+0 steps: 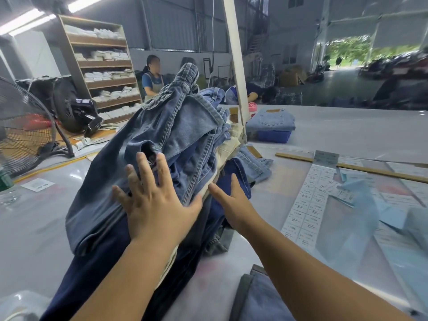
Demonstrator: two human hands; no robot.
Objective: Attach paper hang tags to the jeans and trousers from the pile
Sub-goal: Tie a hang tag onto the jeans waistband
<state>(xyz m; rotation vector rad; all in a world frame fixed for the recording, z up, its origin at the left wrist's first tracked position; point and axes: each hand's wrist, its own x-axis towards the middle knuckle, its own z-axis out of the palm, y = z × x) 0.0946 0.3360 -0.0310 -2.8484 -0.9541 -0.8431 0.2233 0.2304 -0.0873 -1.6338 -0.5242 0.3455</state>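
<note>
A: Two hands meet the pile of jeans and trousers at once. Beyond our left hand, whose fingers are spread straight and pressed flat on the faded denim, the heap rises steeply away from the fingertips.

B: And our right hand?

A: Its fingers are straight too, slid in under a cream fold, gripping nothing that we can see. The navy trousers lie just past those fingertips.

B: Where is the risk?

A: We judge the heap top-heavy: a pull from below could tip it away from the left palm, toward the fan.

B: To the right of the fingers?

A: Printed label sheets and blue papers lie near; a sliding trouser leg could sweep them across the table. We cannot tell which are the hang tags.
</note>
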